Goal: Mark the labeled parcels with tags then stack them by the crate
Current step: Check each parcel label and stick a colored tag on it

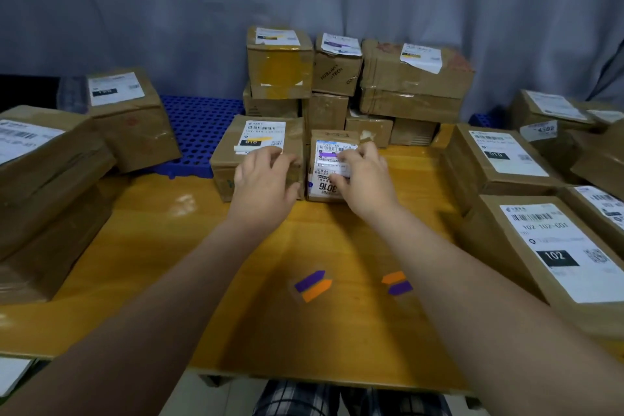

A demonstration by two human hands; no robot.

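Spotted nearest, loose on the yellow wooden table (162, 246), a left pair of purple and orange arrow-shaped tags (312, 284) and a right pair of like tags (397, 283), lying between the two forearms. Judged a risk there: easily swept off or stuck to bare skin by a careless pull back.

Farther on, found the left hand (266, 176) grasping the brown cardboard parcel with the white 010 label (229, 159), fingers curled over its near top edge. Found the right hand (363, 176) on the small brown parcel with the long white label (323, 187), which touched the first parcel's side. Saw bent fingers on that label, just beside a purple tag (327, 154) seemingly stuck there. Could not tell whether grasping or only pressing. Judged the tag liable to lift or sit crooked under a weak press, and the narrow parcel liable to tip.

Beyond, noted the blue perforated plastic crate (202, 125) back left and an uneven stack of brown cartons (415, 78) behind both hands. Judged it apt to topple if nudged.
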